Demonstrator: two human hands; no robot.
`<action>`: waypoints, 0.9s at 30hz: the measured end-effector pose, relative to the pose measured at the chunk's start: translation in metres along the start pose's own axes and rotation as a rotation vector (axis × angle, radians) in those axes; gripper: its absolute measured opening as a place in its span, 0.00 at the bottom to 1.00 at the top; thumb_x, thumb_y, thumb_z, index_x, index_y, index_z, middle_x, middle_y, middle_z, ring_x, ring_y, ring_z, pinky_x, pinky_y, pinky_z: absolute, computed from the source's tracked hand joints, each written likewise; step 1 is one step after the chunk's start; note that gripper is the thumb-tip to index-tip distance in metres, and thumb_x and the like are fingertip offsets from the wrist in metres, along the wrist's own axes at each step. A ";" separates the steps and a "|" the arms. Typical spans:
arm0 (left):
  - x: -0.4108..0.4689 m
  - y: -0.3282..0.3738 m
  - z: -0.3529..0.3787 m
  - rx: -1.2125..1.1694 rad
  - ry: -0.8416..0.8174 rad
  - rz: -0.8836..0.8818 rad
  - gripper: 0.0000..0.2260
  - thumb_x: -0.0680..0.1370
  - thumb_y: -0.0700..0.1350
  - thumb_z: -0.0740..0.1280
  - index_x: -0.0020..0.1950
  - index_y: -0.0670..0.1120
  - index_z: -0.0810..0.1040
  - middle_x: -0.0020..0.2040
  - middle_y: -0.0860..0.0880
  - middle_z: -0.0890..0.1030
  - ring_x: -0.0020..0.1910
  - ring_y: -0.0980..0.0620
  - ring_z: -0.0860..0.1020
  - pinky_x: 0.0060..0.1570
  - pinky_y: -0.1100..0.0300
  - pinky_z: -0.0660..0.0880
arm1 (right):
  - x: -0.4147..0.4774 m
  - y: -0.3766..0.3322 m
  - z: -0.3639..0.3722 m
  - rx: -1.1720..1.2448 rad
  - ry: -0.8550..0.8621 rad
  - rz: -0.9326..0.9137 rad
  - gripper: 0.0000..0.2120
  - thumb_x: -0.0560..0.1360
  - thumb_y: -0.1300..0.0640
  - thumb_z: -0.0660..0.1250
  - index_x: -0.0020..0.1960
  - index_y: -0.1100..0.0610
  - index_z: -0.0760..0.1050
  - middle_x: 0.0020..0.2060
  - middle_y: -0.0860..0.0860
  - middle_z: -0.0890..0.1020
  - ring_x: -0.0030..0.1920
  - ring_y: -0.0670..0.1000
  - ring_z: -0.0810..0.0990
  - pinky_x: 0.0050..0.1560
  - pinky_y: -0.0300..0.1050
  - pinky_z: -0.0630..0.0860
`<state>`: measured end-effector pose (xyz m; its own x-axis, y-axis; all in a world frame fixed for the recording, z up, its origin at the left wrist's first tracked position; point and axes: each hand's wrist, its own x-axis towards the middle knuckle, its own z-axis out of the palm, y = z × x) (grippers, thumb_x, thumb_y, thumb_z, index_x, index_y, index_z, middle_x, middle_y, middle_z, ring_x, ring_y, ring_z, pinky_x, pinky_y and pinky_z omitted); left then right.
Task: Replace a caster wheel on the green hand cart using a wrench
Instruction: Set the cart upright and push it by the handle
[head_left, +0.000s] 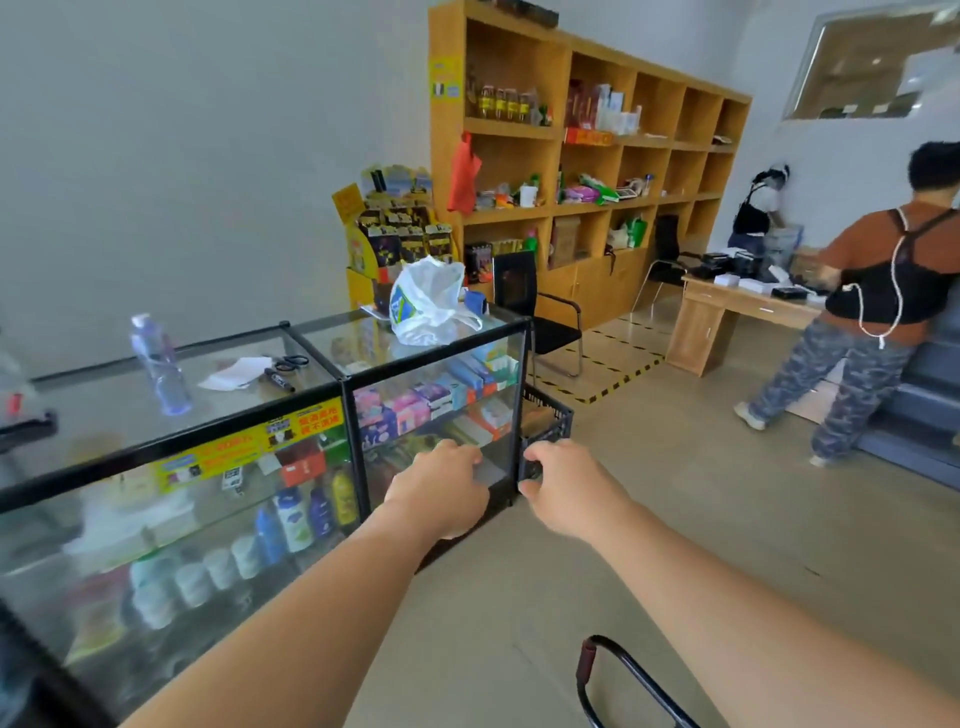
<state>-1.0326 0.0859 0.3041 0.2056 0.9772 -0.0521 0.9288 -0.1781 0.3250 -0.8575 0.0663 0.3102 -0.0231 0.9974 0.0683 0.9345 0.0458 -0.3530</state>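
Now | left hand (441, 480), right hand (563, 486) outstretched | black handle (631, 670) far from fingers (546, 453)

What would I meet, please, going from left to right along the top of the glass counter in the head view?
water bottle → white paper → scissors → white plastic bag

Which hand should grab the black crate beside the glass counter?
The right hand, probably: its fingers curl at the near corner of the black plastic crate, while the left hand sits before the glass display counter.
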 end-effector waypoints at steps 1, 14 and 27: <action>0.002 -0.006 -0.006 0.002 0.011 -0.011 0.22 0.83 0.51 0.61 0.78 0.53 0.69 0.73 0.47 0.71 0.70 0.41 0.74 0.68 0.42 0.75 | 0.008 -0.008 0.002 0.002 -0.003 -0.024 0.22 0.79 0.47 0.67 0.72 0.48 0.71 0.65 0.51 0.75 0.62 0.55 0.78 0.57 0.50 0.77; 0.053 -0.102 -0.074 0.019 0.143 -0.267 0.21 0.80 0.51 0.61 0.74 0.52 0.72 0.70 0.47 0.73 0.66 0.41 0.75 0.62 0.44 0.77 | 0.140 -0.111 0.017 0.072 -0.039 -0.386 0.17 0.80 0.49 0.65 0.68 0.49 0.74 0.62 0.51 0.76 0.62 0.55 0.78 0.59 0.53 0.77; 0.253 -0.150 -0.137 0.118 0.204 -0.368 0.22 0.81 0.54 0.61 0.76 0.55 0.70 0.75 0.51 0.67 0.75 0.42 0.64 0.73 0.33 0.62 | 0.380 -0.110 -0.004 0.108 -0.023 -0.433 0.28 0.78 0.48 0.67 0.76 0.50 0.65 0.68 0.53 0.74 0.67 0.56 0.74 0.63 0.53 0.75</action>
<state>-1.1618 0.3751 0.3719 -0.1999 0.9787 0.0472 0.9600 0.1860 0.2093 -0.9675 0.4404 0.3790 -0.4136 0.8857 0.2108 0.7944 0.4642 -0.3916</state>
